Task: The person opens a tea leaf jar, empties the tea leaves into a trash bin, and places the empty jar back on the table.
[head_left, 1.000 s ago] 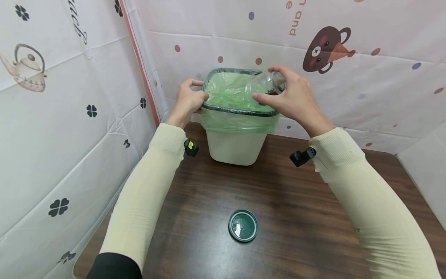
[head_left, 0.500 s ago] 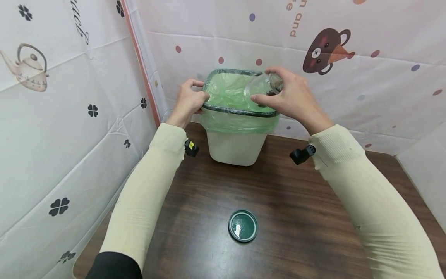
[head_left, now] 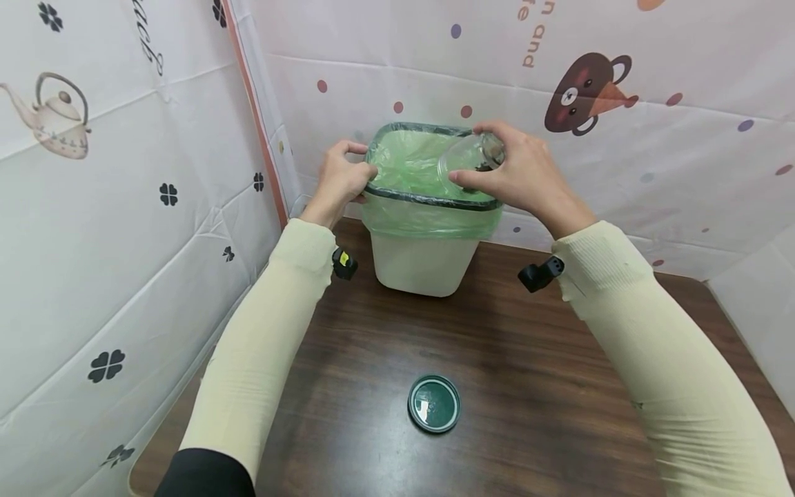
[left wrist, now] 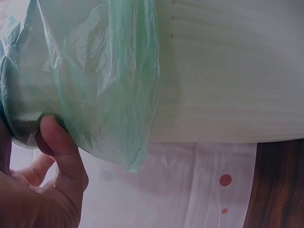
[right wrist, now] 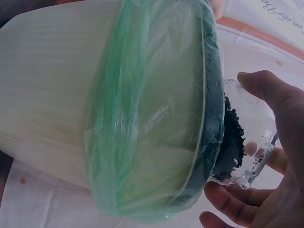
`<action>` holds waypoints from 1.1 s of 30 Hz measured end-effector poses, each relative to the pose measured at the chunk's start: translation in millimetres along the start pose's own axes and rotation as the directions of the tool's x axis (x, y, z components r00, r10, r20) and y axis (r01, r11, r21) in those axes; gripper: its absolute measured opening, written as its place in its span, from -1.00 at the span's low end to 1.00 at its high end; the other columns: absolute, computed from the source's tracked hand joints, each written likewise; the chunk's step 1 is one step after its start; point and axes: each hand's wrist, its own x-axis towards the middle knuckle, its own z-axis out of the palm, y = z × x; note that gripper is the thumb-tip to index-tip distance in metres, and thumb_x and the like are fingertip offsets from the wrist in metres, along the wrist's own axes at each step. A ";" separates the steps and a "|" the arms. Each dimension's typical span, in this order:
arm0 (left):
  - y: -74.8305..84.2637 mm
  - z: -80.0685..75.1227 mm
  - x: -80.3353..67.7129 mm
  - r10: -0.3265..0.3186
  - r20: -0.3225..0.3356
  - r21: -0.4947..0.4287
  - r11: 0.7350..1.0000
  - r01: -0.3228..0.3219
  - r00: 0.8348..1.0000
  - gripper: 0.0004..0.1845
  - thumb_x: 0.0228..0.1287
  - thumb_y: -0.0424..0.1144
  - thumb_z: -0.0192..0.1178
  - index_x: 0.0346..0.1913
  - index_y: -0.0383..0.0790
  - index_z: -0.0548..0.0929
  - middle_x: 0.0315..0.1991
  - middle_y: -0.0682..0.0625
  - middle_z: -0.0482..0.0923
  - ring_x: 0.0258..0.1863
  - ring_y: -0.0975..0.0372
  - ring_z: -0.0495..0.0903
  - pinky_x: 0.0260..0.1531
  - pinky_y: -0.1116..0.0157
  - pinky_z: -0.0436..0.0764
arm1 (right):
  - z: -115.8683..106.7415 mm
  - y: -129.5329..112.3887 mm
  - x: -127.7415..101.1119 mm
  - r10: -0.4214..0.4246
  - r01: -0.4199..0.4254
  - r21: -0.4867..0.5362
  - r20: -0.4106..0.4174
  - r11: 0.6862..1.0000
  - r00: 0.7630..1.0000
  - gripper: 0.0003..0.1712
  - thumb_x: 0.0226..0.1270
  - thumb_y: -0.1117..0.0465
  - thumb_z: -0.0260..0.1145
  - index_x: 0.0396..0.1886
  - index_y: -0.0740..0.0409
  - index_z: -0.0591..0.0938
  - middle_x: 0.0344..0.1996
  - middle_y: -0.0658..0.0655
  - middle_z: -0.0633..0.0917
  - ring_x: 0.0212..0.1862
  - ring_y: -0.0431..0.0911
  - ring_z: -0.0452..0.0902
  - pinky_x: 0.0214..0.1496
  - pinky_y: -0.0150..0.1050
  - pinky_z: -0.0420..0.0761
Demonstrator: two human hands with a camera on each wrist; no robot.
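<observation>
A cream waste bin [head_left: 422, 266] lined with a green plastic bag [head_left: 410, 162] stands at the back of the dark wooden table [head_left: 509, 386]. My left hand [head_left: 338, 181] grips the bin's left rim, thumb on the bag [left wrist: 102, 99]. My right hand [head_left: 518, 176] holds a clear glass jar [head_left: 468, 157] tipped on its side over the bin's opening, mouth toward the bag. Dark granules [right wrist: 232, 142] cling inside the jar [right wrist: 247, 152] in the right wrist view. The jar's green lid [head_left: 433, 404] lies on the table near me.
Patterned white sheets [head_left: 124, 207] wall in the table on the left, back and right. The bin [right wrist: 61, 99] stands close to the back left corner. Bare table lies between the bin and the lid.
The jar has sunk slightly lower over the bin's opening. Both hands keep their holds; the view shifted a little.
</observation>
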 end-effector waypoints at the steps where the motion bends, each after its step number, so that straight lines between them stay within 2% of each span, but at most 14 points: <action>1: 0.3 0.4 0.1 -0.001 0.000 0.000 1.000 0.001 1.000 -0.53 0.30 -0.34 0.20 0.27 0.00 0.52 0.31 -0.07 0.37 -0.39 0.17 0.55 -0.43 0.25 0.70 | -0.2 0.1 0.1 -0.001 0.001 0.000 0.002 1.000 1.000 -0.01 0.09 -0.40 0.42 0.49 -0.17 0.38 0.17 0.21 0.56 0.10 0.13 0.42 0.06 0.16 0.44; 11: 2.5 1.8 0.5 -0.007 -0.002 0.004 1.000 0.007 1.000 -0.54 0.31 -0.33 0.21 0.26 0.00 0.54 0.29 -0.06 0.38 -0.35 0.17 0.57 -0.44 0.26 0.70 | -4.7 -1.3 5.1 -0.011 0.012 -0.035 0.007 0.999 1.000 -0.03 0.10 -0.37 0.44 0.46 -0.10 0.42 0.16 0.31 0.57 0.17 0.19 0.43 0.13 0.19 0.43; 19: 3.0 0.9 -1.4 0.005 0.006 0.001 1.000 -0.005 1.000 -0.54 0.31 -0.33 0.19 0.26 0.01 0.54 0.31 -0.08 0.38 -0.38 0.17 0.54 -0.47 0.26 0.69 | -6.9 -2.7 6.2 -0.013 0.014 -0.045 0.015 0.999 1.000 -0.01 0.11 -0.36 0.43 0.48 -0.07 0.40 0.18 0.30 0.57 0.17 0.17 0.43 0.14 0.20 0.43; 25: 1.7 -0.8 -0.9 0.001 0.008 -0.002 1.000 -0.001 1.000 -0.52 0.29 -0.35 0.17 0.27 0.01 0.53 0.25 -0.07 0.39 -0.43 0.18 0.52 -0.48 0.27 0.69 | -7.6 -4.5 6.0 -0.030 0.032 -0.069 0.018 0.997 0.999 0.00 0.09 -0.38 0.44 0.48 -0.10 0.41 0.06 0.25 0.60 0.01 0.13 0.45 0.03 0.12 0.44; 33: 0.5 -1.0 0.2 0.000 0.004 -0.009 1.000 0.000 1.000 -0.54 0.30 -0.34 0.19 0.26 0.00 0.54 0.24 -0.07 0.39 -0.40 0.18 0.54 -0.50 0.28 0.68 | -9.4 -7.7 7.7 -0.043 0.052 -0.134 0.067 0.990 0.997 0.03 0.07 -0.39 0.44 0.49 -0.08 0.39 0.23 0.25 0.56 0.11 0.16 0.40 0.15 0.18 0.42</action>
